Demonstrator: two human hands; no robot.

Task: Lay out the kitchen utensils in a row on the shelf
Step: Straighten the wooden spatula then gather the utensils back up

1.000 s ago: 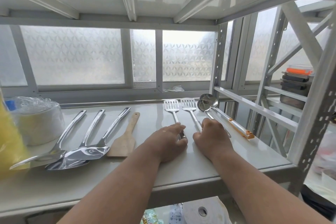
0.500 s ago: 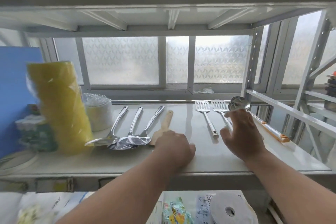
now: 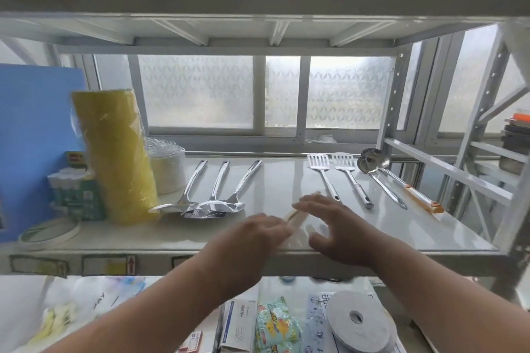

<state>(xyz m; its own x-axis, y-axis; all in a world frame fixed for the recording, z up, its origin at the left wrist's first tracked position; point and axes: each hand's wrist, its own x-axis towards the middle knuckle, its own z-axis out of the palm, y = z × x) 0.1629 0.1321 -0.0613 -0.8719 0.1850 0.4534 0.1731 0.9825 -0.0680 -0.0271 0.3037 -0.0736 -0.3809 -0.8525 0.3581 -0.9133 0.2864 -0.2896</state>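
The wooden spatula [image 3: 298, 215] is blurred near the front middle of the white shelf [image 3: 286, 178], its handle pointing back and right. My left hand [image 3: 258, 235] grips it at its lower end. My right hand [image 3: 335, 229] hovers beside it with fingers spread, holding nothing. Three steel turners [image 3: 212, 198] lie side by side at the left, blades overlapping. To the right lie two slotted turners [image 3: 324, 178] and two ladles [image 3: 381, 180], one with an orange handle end [image 3: 430, 206].
A yellow wrapped roll [image 3: 114, 157], a white plastic-wrapped roll [image 3: 167, 172], a green box [image 3: 77, 195], a tape ring [image 3: 48, 233] and a blue board [image 3: 34, 135] crowd the shelf's left end. Metal uprights [image 3: 393, 112] bound the right. Packets and a white tape roll [image 3: 358, 321] lie below.
My left hand has taken the wooden spatula from beside the steel turners and carried it right toward the middle. My right hand came down from the ladles to beside it. The view has pulled back.
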